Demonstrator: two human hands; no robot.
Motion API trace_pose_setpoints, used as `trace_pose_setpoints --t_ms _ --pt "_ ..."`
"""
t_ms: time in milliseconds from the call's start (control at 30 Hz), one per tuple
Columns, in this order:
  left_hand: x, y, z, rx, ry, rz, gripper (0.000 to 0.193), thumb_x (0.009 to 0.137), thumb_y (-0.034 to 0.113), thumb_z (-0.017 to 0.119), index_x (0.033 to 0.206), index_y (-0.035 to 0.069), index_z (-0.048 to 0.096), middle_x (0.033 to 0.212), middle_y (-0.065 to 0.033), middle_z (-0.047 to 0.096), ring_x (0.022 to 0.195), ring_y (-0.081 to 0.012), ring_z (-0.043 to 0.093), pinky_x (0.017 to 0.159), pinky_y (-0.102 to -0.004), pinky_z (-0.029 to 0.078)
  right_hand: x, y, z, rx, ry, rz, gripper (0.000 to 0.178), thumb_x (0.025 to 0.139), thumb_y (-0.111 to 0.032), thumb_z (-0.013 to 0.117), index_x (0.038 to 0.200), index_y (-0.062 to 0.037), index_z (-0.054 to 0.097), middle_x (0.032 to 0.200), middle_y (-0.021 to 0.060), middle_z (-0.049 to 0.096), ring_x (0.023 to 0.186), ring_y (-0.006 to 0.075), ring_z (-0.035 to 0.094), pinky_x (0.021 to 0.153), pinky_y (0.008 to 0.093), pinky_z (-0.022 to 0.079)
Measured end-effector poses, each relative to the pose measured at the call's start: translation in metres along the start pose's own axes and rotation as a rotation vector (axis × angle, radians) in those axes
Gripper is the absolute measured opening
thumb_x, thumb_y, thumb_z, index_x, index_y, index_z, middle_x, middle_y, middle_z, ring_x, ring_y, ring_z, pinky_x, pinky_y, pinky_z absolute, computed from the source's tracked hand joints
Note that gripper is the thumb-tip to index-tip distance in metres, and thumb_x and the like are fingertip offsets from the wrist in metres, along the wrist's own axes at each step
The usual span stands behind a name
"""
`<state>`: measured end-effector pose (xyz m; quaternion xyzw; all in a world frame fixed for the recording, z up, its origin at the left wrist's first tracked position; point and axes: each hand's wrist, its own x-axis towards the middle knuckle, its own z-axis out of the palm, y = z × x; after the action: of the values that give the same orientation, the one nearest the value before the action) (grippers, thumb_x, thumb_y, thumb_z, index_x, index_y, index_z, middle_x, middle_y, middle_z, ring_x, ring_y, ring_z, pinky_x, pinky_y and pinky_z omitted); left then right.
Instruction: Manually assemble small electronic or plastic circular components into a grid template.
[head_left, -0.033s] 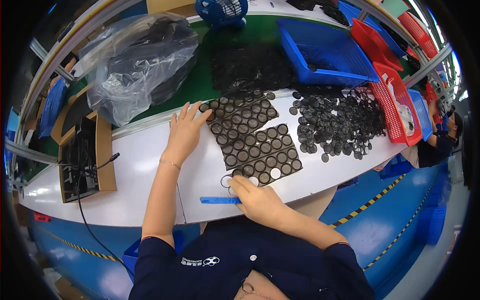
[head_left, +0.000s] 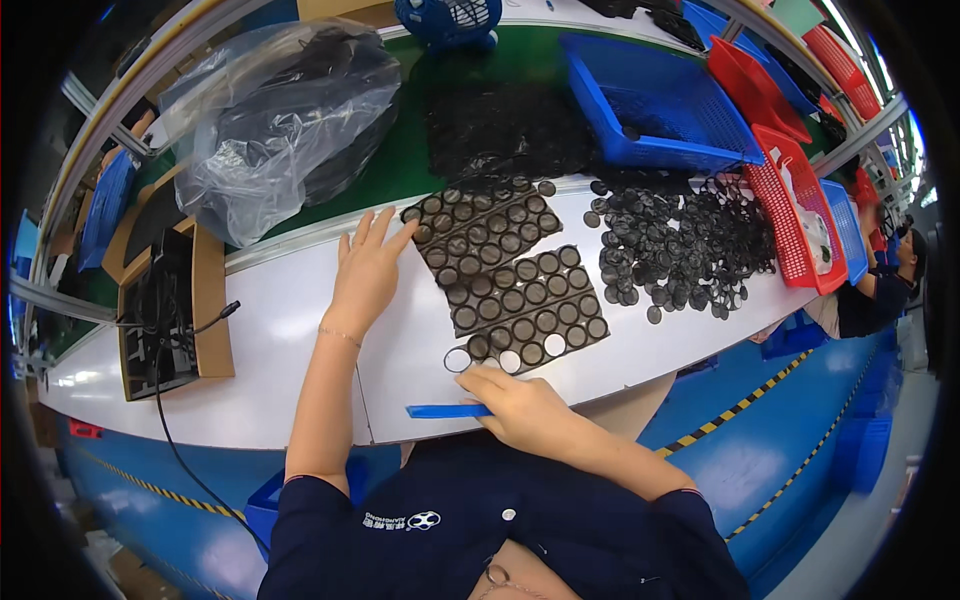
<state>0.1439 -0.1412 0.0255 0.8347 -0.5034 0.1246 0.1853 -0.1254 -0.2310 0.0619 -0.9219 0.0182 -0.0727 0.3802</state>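
Dark sheets with rows of round ring-edged cut-outs [head_left: 497,238] lie on the white table in front of me. My left hand [head_left: 368,262] rests beside their upper left corner, its fingers spread and holding nothing. In my right hand [head_left: 520,405] is a flat blue strip-like tool [head_left: 445,411], its end sticking out to the left. The right fingertips bend down at the near edge of the lowest sheet. A thin dark ring [head_left: 446,360] lies just left of that sheet, with white showing through it. Two places in the bottom row also show white. What the right fingertips touch is hidden.
Many loose black discs [head_left: 680,245] are heaped to the right. Behind are a black pile [head_left: 505,135], a blue basket [head_left: 660,150] and a plastic bag [head_left: 280,130]. Red basket [head_left: 775,200] stands far right; an open carton [head_left: 212,340] with cables sits left.
My right hand has drawn back slightly toward me with the blue tool, so the loose ring shows more fully. The left hand has hardly moved.
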Motion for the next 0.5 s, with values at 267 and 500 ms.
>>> trace_pose_setpoints --t_ms 267,500 --pt "-0.116 0.085 -0.031 -0.432 -0.081 -0.014 0.028 0.080 0.011 0.078 0.105 0.004 0.067 0.104 -0.0126 0.065 0.098 -0.0323 0.061 0.085 -0.0435 0.049 -0.052 0.054 -0.055 0.174 0.333 0.562 0.014 0.089 -0.009 0.070 0.100 0.0000 0.071 0.092 0.0153 0.069 0.080 0.0325 0.067 0.071 0.0390 0.052" --pt "-0.131 0.107 -0.025 -0.444 -0.096 0.041 0.030 0.078 0.012 0.080 0.104 0.005 0.065 0.108 -0.0088 0.061 0.099 -0.0288 0.058 0.086 -0.0410 0.044 -0.049 0.069 -0.034 -0.105 0.388 0.360 0.019 0.087 -0.010 0.073 0.103 -0.0004 0.069 0.095 0.0159 0.067 0.083 0.0327 0.067 0.072 0.0383 0.053"
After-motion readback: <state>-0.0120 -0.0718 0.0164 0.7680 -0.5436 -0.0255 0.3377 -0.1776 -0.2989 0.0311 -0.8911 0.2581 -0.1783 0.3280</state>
